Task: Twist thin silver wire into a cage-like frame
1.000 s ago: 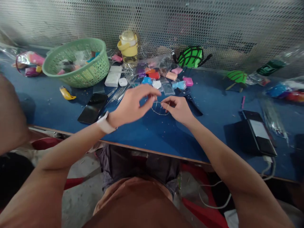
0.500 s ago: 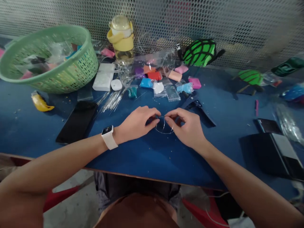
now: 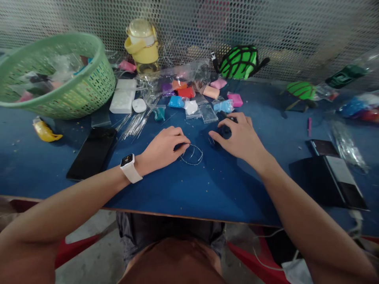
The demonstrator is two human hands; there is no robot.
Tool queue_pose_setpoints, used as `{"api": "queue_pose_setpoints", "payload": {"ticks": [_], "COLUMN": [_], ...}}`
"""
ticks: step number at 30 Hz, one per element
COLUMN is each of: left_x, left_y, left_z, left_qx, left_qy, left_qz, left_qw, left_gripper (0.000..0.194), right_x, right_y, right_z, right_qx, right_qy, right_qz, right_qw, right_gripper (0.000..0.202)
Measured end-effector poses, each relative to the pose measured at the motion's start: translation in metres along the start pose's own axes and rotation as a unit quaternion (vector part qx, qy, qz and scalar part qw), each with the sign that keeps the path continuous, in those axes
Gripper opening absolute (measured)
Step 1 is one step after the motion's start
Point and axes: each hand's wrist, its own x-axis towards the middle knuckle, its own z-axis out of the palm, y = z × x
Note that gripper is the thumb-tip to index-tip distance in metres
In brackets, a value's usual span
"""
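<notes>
My left hand, with a pale-banded watch on its wrist, pinches a thin silver wire bent into a loop. The loop hangs out from thumb and forefinger, just above the blue table. My right hand is over a dark blue-handled tool, probably pliers, which it mostly hides. Its thumb and fingers are spread around the tool, not closed on it. Beyond the hands lie small packets of coloured clay, among them a blue one and a white one.
Straight silver wires lie by a black phone at left. A green basket and a yellow-lidded bottle stand behind. Green turtle figures sit at the back. Right is a dark foldable device. A mesh panel backs the table.
My right hand has let go of the wire loop and moved up and right onto the dark tool. My left hand keeps the loop. The whole view has shifted slightly.
</notes>
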Motion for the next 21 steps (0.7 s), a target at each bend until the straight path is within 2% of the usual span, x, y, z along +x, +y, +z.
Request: {"api": "queue_pose_setpoints", "payload": {"ticks": [4,9,12,14,17,21], "left_x": [0.000,0.001,0.001,0.001,0.001,0.001], "left_y": [0.002,0.003,0.004,0.006,0.013,0.022], "left_z": [0.001,0.004,0.005,0.004,0.002,-0.002], "left_qx": [0.002,0.024,0.036,0.036,0.029,0.011], "left_qy": [-0.024,-0.040,-0.033,-0.026,-0.008,0.005], "left_qz": [0.007,-0.014,-0.032,-0.035,-0.027,0.019], "left_qw": [1.000,0.999,0.998,0.998,0.999,1.000], "left_gripper": [0.029,0.030,0.027,0.027,0.033,0.034], "right_x": [-0.008,-0.003,0.005,0.010,0.021,0.057], "right_y": [0.007,0.040,0.057,0.060,0.042,-0.016], "right_z": [0.000,-0.005,-0.007,-0.011,-0.015,-0.003], "right_qx": [-0.018,-0.030,-0.036,-0.044,-0.050,-0.023], "right_qy": [-0.033,-0.044,-0.042,-0.034,-0.024,-0.071], "right_qz": [0.037,0.018,0.011,0.004,-0.030,-0.171], "right_qw": [0.999,0.998,0.998,0.998,0.998,0.982], "right_gripper": [0.060,0.027,0.022,0.020,0.023,0.025]}}
